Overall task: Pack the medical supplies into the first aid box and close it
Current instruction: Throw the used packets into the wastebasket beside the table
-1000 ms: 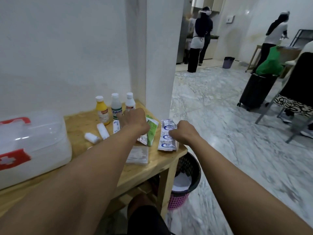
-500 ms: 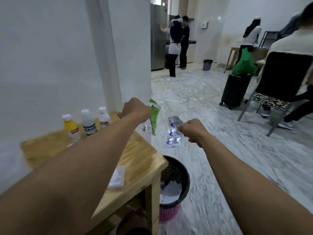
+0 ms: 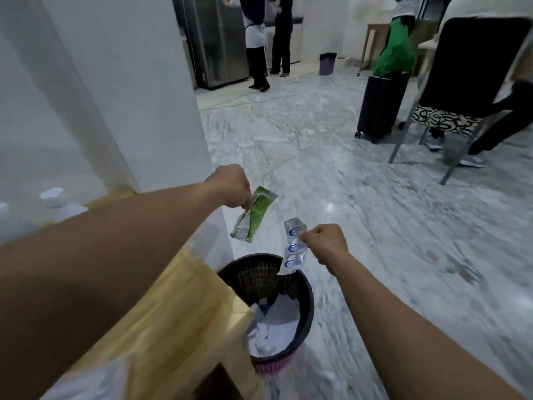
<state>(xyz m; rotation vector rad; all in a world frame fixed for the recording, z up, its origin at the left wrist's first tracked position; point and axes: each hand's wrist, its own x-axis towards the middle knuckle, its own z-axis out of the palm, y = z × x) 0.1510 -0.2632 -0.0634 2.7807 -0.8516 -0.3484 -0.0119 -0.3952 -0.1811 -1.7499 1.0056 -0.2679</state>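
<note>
My left hand (image 3: 233,187) pinches a green and silver sachet (image 3: 253,216) that hangs in the air past the table's right edge. My right hand (image 3: 326,242) pinches a silver blister strip with blue marks (image 3: 292,248); it dangles just above the rim of a black waste basket (image 3: 308,295). Both hands are out over the floor, right of the wooden table (image 3: 184,307). The first aid box is out of view. A white bottle cap (image 3: 53,194) shows blurred at the far left.
The waste basket holds crumpled white paper and stands against the table's right leg. A white pillar (image 3: 138,96) rises behind the table. Across the marble floor stand a black bin with a green bag (image 3: 380,105), a chair (image 3: 461,82) and several people.
Both hands lifted the sachet and the strip off the table and carried them right, out over the waste basket. The view swung right, so the first aid box left the frame.
</note>
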